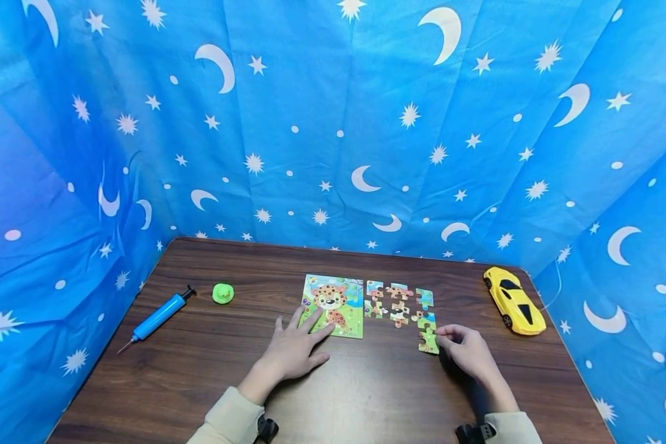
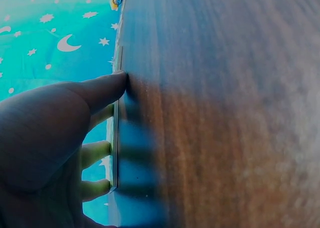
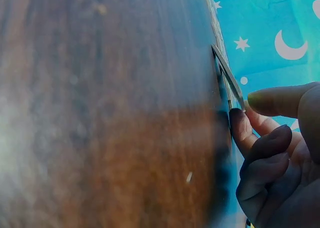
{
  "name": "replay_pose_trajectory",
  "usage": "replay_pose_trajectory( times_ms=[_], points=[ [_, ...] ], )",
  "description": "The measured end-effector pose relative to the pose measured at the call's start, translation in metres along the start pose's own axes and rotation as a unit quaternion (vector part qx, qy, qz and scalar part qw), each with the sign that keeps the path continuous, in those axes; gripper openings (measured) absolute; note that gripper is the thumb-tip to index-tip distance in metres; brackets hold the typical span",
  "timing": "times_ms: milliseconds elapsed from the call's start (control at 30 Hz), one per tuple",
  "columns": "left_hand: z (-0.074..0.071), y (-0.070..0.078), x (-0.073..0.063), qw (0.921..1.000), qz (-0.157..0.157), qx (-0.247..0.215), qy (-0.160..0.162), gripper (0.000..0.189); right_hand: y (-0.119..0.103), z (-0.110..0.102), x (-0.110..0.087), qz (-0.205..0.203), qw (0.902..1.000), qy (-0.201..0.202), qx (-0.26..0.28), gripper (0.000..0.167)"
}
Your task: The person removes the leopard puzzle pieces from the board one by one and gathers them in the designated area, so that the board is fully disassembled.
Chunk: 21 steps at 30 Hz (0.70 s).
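Observation:
My left hand (image 1: 295,351) lies with fingers spread, its fingertips resting on the lower left of a square puzzle board (image 1: 352,324) with a spotted leopard cub picture. In the left wrist view the board (image 2: 116,138) shows edge-on under those fingers, and the thumb touches the table. My right hand (image 1: 468,353) pinches a green jigsaw piece (image 1: 430,342) at its right edge, between thumb and fingers. Seen from the right wrist, that piece (image 3: 231,80) tilts up off the table. Just beyond it lies another jigsaw piece (image 1: 426,319), blue and green.
More pieces lie right of the board: a corner piece (image 1: 424,298) and a joined-looking group with leopard parts (image 1: 399,313). A yellow toy car (image 1: 515,302) stands at the right. Leftward are a green rubber duck (image 1: 223,293) and a blue hand pump (image 1: 160,317). A starry blue curtain (image 1: 322,154) surrounds the table.

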<state>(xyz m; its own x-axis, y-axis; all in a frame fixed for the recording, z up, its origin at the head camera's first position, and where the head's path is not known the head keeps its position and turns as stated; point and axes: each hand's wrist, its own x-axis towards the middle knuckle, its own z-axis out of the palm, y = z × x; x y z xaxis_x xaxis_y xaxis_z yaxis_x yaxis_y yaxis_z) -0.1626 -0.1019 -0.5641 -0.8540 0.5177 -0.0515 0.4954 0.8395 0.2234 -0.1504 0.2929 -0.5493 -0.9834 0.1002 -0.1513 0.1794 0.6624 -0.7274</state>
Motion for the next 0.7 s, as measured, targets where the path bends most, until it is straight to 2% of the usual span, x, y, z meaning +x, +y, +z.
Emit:
replay_pose_trajectory(
  times_ms=[167,400,567,700],
  points=[
    [-0.001,0.001,0.0,1.0,0.003,-0.001,0.004,0.062,-0.001,-0.004,-0.002,-0.002,1.0,-0.002,-0.007,0.026],
    [-0.001,0.001,0.0,0.9999,0.0,-0.008,0.009,0.061,-0.006,-0.001,-0.004,-0.007,0.9999,0.004,-0.008,0.025],
    [-0.002,-0.003,0.001,0.9993,-0.001,-0.017,0.035,0.063,-0.018,0.01,-0.002,-0.033,0.9989,0.018,-0.026,0.021],
    [-0.004,-0.012,0.005,0.9983,-0.021,-0.014,0.053,0.066,-0.033,0.023,-0.001,-0.05,0.9985,0.017,-0.017,0.019]
  ],
)
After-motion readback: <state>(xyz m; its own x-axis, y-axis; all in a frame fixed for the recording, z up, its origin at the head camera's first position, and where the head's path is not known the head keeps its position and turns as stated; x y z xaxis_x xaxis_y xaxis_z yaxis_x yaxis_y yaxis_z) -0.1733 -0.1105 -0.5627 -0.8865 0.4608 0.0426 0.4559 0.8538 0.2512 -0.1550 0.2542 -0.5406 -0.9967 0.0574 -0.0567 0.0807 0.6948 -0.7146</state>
